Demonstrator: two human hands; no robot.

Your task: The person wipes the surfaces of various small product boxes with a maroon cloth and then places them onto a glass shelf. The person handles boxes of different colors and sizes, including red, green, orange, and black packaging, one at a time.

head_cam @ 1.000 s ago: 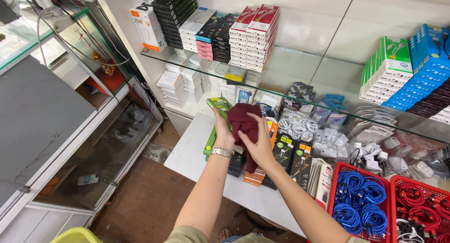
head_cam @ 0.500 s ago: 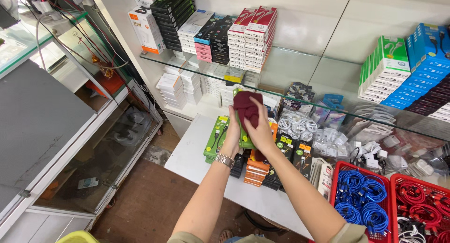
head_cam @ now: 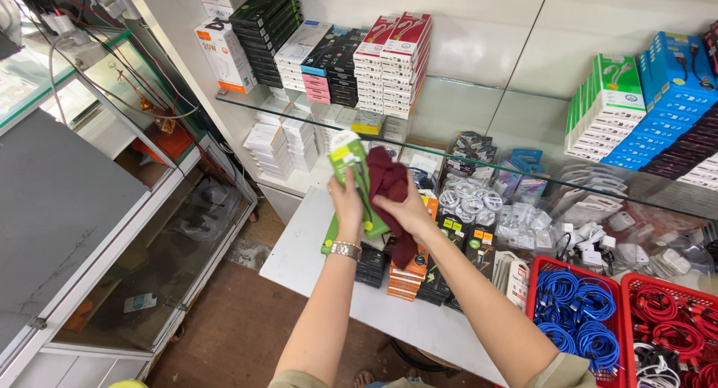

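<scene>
Above the white desk [head_cam: 314, 264], just short of the glass shelf edge [head_cam: 299, 117], the left hand [head_cam: 346, 206] fingers grasp a green cable package [head_cam: 353, 171] while the right hand [head_cam: 407, 208] clenches a maroon cloth [head_cam: 387, 180] against it.

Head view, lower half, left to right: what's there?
Glass display case → left hand holding a green package → right hand with a dark red cloth → basket of blue cables → basket of red cables.
</scene>
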